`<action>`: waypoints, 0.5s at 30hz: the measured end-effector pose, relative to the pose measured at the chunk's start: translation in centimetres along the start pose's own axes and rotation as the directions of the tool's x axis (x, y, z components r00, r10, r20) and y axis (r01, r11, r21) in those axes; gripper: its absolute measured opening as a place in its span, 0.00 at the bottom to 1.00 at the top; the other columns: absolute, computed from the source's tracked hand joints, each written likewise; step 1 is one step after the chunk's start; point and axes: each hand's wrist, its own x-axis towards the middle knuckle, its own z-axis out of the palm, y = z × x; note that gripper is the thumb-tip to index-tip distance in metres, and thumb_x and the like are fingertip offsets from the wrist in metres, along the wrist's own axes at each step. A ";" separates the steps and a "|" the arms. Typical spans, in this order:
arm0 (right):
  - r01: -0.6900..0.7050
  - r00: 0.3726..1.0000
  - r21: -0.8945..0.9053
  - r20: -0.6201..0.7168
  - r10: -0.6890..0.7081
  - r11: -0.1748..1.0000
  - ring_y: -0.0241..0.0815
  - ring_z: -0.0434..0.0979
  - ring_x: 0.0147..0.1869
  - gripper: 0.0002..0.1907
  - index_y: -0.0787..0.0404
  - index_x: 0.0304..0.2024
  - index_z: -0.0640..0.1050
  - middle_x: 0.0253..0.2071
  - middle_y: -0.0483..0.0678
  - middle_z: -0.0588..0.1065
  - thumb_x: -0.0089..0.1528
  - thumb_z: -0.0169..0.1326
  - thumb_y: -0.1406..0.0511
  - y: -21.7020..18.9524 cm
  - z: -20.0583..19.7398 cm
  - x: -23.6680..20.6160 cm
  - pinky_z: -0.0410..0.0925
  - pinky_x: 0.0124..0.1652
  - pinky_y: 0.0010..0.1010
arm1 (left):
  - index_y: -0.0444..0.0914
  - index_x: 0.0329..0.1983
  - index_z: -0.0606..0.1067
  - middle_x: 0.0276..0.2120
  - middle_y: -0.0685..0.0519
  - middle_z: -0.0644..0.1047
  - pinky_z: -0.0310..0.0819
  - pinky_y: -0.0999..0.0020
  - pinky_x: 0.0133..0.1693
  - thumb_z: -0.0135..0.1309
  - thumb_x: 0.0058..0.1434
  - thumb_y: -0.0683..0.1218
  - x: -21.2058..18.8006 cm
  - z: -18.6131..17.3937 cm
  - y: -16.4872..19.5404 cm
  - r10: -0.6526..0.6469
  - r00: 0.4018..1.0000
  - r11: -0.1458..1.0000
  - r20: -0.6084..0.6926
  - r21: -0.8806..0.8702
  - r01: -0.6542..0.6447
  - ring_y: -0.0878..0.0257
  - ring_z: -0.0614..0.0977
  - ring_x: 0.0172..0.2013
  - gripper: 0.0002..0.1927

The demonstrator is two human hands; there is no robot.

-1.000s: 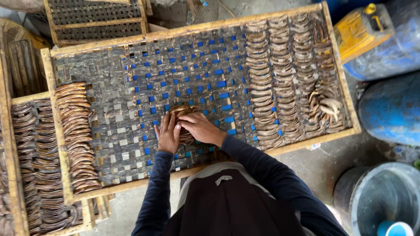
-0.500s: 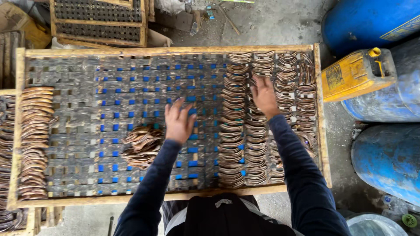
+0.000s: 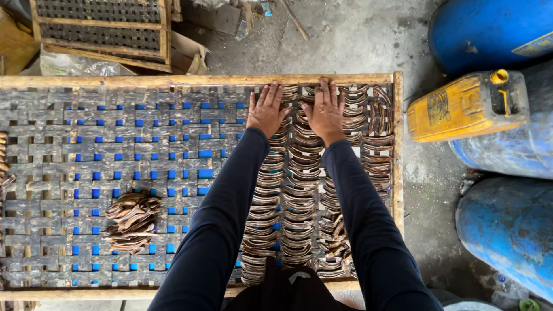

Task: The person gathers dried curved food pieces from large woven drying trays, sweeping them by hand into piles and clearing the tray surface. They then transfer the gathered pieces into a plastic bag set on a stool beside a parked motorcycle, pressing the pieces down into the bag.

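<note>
A wooden-framed tray (image 3: 219, 79) with a woven grey strap mesh lies below me. Rows of brown curved strips (image 3: 299, 201) cover its right part. My left hand (image 3: 267, 109) lies flat, fingers spread, on the top of the left row near the far frame. Beside it my right hand (image 3: 326, 108) presses flat on the neighbouring rows. Neither hand holds anything. A loose pile of the same brown strips (image 3: 133, 222) sits on the mesh at the lower left, away from both hands.
Blue drums (image 3: 507, 230) and a yellow jerrycan (image 3: 469, 106) stand on the right. More mesh trays (image 3: 98, 29) and cardboard lie beyond the far frame on the concrete floor. Further strips (image 3: 4, 167) show at the left edge.
Both hands left the loose pile and moved right and forward. They now lie side by side on the far ends of the strip rows; the view shifted right too.
</note>
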 end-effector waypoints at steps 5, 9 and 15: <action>-0.065 0.997 0.024 0.045 0.064 0.998 0.61 0.63 0.69 0.28 0.65 0.57 0.70 0.58 0.57 0.70 0.67 0.57 0.51 -0.6 0.0 -1.3 0.54 0.65 0.61 | 0.38 0.80 0.58 0.58 0.46 0.70 0.45 0.39 0.74 0.53 0.70 0.60 -0.4 -0.5 0.0 -0.076 0.980 0.997 0.185 0.015 0.075 0.48 0.70 0.61 0.41; -0.080 0.996 -0.014 -0.029 0.080 0.997 0.60 0.63 0.64 0.33 0.70 0.65 0.69 0.53 0.59 0.70 0.67 0.57 0.53 -1.4 0.0 -1.8 0.52 0.65 0.63 | 0.42 0.67 0.68 0.55 0.47 0.71 0.44 0.36 0.70 0.55 0.67 0.56 -0.6 -1.0 0.3 0.001 0.994 0.998 0.107 0.060 -0.008 0.45 0.69 0.61 0.28; 0.096 0.985 -0.123 -0.128 -0.111 0.988 0.64 0.63 0.74 0.25 0.69 0.55 0.71 0.63 0.64 0.69 0.64 0.57 0.57 -1.9 0.9 -3.5 0.55 0.70 0.56 | 0.41 0.51 0.70 0.62 0.48 0.73 0.49 0.39 0.66 0.51 0.60 0.46 -3.6 0.4 -0.4 0.273 0.956 0.946 -0.108 0.209 -0.247 0.45 0.71 0.65 0.15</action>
